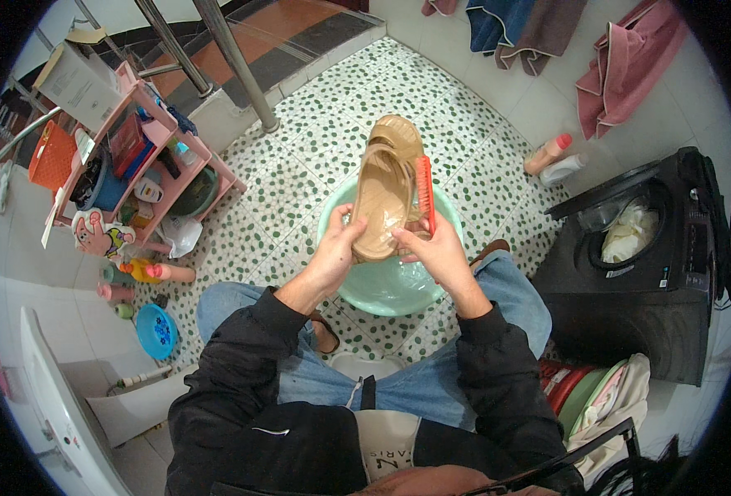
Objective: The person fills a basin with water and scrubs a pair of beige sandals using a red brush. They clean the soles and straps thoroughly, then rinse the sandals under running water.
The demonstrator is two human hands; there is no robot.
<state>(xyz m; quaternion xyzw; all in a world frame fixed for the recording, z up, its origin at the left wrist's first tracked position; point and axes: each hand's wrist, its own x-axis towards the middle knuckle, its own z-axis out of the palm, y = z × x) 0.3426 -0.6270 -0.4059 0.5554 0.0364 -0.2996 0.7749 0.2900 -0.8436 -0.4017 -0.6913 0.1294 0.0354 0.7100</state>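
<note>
A wet tan plastic slipper (382, 198) is held sole-down above a pale green basin (365, 294), its toe pointing away from me. My left hand (334, 251) grips the left side of its heel, thumb on the footbed. On the heel's right side, my right hand (436, 251) touches the slipper with its thumb and holds an orange-red scrub brush (426, 189) upright, bristles facing left. Behind the toe shows a second tan slipper (397, 131); what supports it is hidden. Water shines in the basin, which stands on the floor between my knees.
A pink shelf rack (173, 133) full of household items stands left, near a small blue bowl (156, 332). At right are a black washing machine (619, 304), cloth in its round opening, and two bottles (551, 155). Steel posts (241, 68) rise beside a step.
</note>
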